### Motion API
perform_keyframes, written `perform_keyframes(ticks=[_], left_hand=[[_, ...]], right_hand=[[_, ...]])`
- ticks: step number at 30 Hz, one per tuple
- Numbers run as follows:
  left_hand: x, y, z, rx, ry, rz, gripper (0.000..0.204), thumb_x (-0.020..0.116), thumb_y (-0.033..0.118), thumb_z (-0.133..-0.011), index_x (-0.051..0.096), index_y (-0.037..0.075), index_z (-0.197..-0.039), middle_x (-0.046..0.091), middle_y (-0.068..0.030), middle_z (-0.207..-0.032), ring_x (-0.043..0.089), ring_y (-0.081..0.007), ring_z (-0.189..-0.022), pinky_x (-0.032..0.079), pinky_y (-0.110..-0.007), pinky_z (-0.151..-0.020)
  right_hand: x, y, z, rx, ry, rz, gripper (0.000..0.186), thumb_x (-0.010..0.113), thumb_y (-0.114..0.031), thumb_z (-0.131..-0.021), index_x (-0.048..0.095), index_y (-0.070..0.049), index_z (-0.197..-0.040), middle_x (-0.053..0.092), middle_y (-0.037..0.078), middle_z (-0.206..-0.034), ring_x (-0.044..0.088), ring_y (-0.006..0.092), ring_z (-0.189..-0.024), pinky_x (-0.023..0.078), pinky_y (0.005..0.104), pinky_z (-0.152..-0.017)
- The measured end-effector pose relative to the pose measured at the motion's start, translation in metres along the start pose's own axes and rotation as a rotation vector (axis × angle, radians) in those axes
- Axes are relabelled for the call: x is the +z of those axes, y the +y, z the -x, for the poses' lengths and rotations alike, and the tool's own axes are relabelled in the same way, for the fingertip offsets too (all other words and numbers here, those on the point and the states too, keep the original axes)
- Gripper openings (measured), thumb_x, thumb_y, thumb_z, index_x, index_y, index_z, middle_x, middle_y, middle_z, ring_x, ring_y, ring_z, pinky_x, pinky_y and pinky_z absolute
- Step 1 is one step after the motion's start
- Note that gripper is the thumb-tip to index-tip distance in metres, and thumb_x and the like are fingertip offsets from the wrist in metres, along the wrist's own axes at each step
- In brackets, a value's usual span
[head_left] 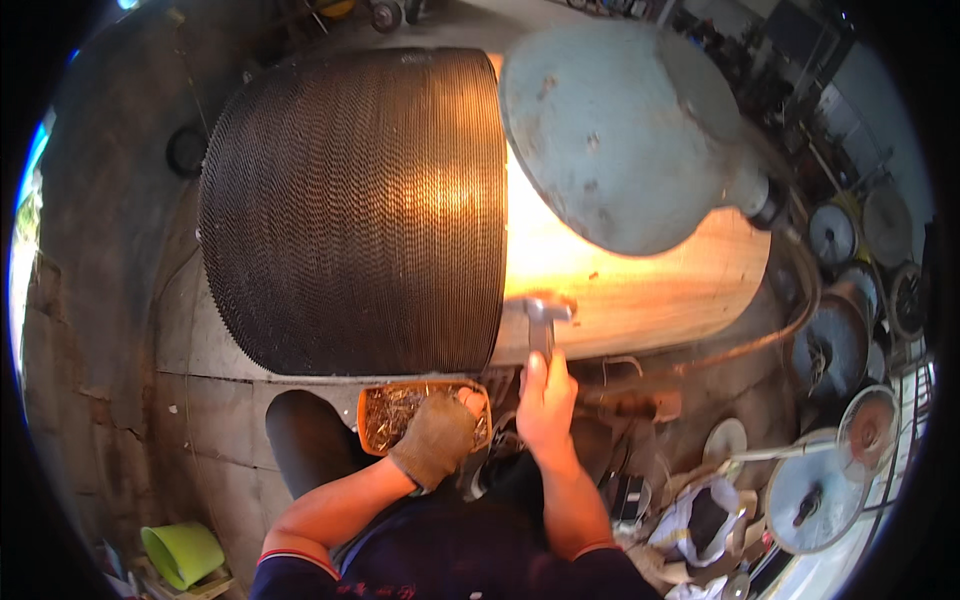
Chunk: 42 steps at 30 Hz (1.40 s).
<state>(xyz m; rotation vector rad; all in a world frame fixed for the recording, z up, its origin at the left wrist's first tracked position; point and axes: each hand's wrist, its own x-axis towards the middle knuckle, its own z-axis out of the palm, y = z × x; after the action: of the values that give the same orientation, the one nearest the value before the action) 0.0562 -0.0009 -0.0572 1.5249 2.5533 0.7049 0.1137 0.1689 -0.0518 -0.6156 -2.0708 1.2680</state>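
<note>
My left hand [437, 435], in a brown glove that leaves the fingertips bare, reaches into an orange tray [362, 422] of thin metal pieces that look like nails [393, 408]. Its fingers are bent together at the tray's right end; what they hold is too small to tell. In my bare right hand [547, 405] is a hammer [541, 325], gripped by its handle, head up, in front of a wooden drum [660, 290]. Dark, tightly ridged rows [360, 220] cover the drum's left part and end in a straight edge left of the hammer.
A large grey-blue lamp shade [610, 140] hangs over the drum's right side, lighting the bare wood. Discs [815, 500] and wheels stand along the right wall, near a white sack [700, 520]. At lower left sits a yellow-green bucket [183, 555].
</note>
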Motion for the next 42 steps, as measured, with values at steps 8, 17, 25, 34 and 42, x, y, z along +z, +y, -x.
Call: perform_keyframes(ticks=[8,17,25,34,42], left_hand=[[-0.078,-0.043,-0.063,0.416,0.728,-0.028,0.039,0.073,-0.001,-0.073,0.065,0.005,-0.111,0.067,-0.0118,-0.105,0.064,-0.0337,-0.092,0.053,-0.048,-0.078],[-0.116,-0.076,-0.114,0.485,0.882,-0.36,0.063,0.074,0.0,-0.062,0.063,0.002,-0.124,0.063,-0.0136,-0.118,0.063,-0.0336,-0.105,0.053,-0.052,-0.092],[-0.118,-0.074,-0.117,0.429,0.903,-0.355,0.057,0.075,-0.001,-0.066,0.063,0.003,-0.121,0.061,-0.0132,-0.118,0.061,-0.0336,-0.108,0.051,-0.052,-0.097],[-0.118,-0.075,-0.123,0.382,0.963,-0.398,0.056,0.076,0.005,-0.066,0.066,0.002,-0.121,0.06,-0.0142,-0.12,0.058,-0.0367,-0.113,0.049,-0.054,-0.1],[-0.119,-0.07,-0.122,0.31,0.955,-0.409,0.041,0.075,0.004,-0.073,0.071,0.002,-0.114,0.06,-0.0134,-0.12,0.058,-0.036,-0.112,0.047,-0.054,-0.103]], right_hand=[[-0.001,-0.019,0.001,-0.312,0.157,0.493,0.029,0.06,-0.024,-0.107,0.057,0.003,-0.099,0.062,0.015,-0.076,0.062,0.0251,-0.061,0.051,0.0408,-0.056],[-0.017,-0.033,0.008,-0.559,0.165,-0.101,0.025,0.054,-0.024,-0.109,0.055,-0.001,-0.099,0.055,0.01,-0.084,0.051,0.0181,-0.065,0.043,0.0293,-0.057],[-0.01,-0.042,0.033,-0.281,0.244,-0.247,0.022,0.044,-0.021,-0.111,0.051,0.0,-0.111,0.054,0.005,-0.082,0.048,0.0088,-0.065,0.043,0.0234,-0.056],[-0.004,-0.011,0.028,-0.188,0.176,0.046,0.018,0.051,-0.014,-0.108,0.056,0.003,-0.11,0.056,0.003,-0.073,0.051,0.0118,-0.06,0.044,0.0262,-0.056],[-0.001,-0.025,0.019,-0.081,0.108,0.183,0.017,0.059,-0.008,-0.103,0.063,0.006,-0.113,0.065,0.021,-0.077,0.065,0.0304,-0.065,0.051,0.0391,-0.061]])
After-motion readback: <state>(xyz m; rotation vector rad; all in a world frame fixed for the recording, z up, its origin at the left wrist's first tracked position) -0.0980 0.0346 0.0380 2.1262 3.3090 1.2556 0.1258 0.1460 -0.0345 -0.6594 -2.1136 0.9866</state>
